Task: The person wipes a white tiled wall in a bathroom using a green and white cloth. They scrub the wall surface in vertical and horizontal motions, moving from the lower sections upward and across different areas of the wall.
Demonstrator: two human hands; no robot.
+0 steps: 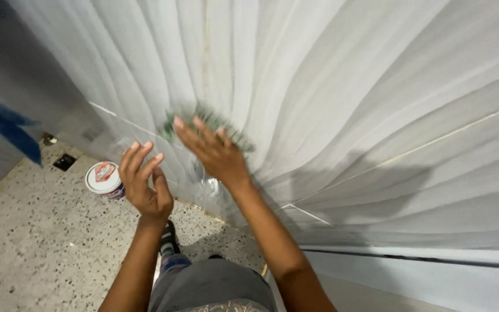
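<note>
A green scrub brush [215, 124] with blurred bristles sits against the sheer white curtain [330, 104], high in the middle of your view, where the folds fan outward from a gathered point. Your right hand [212, 151] lies over the brush, fingers stretched forward and spread, the palm pressing it to the fabric; whether the fingers curl round its back cannot be told through the blur. Your left hand [144, 179] is raised just beside and below it, loosely open with fingers apart and slightly bent, holding nothing and close to the curtain's lower edge. Behind the thin fabric near your right wrist something clear and shiny shows, too indistinct to name. Down to the left of your left hand a small round tub with a white lid [104, 179] stands on the speckled terrazzo floor [36, 242]. Further left, a dark blue cloth [4, 124] hangs by a grey wall, and a small dark square is set in the floor near it. At the bottom of the view are your grey shorts [209, 286] and one sandalled foot [168, 240].
</note>
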